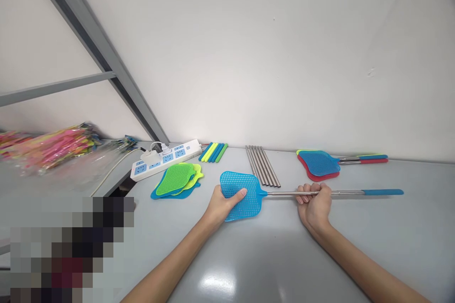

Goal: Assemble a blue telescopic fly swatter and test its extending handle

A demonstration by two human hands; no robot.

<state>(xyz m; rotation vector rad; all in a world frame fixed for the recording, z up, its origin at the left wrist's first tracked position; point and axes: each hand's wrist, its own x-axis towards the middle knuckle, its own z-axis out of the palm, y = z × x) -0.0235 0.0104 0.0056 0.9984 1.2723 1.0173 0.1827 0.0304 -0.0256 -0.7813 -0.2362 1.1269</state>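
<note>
A blue fly swatter (249, 199) with a metal rod and a blue grip is held level above the grey table. My left hand (222, 203) pinches its mesh head, thumb on top. Around the rod, my right hand (315, 203) is closed, palm up, fingers curled. Behind the right hand lies a stack of assembled fly swatters (323, 163) in blue, red and yellow. Several bare metal rods (263, 165) lie side by side beyond the held swatter. Left of my left hand is a pile of loose swatter heads (177, 181) in green, yellow and blue.
A white power strip (166, 160) with plugs lies at the back left, beside several coloured grips (213, 152). Further left are plastic-wrapped colourful bundles (60, 147) on another surface. A wall runs behind the table (277, 255); a blurred-out patch covers the lower left.
</note>
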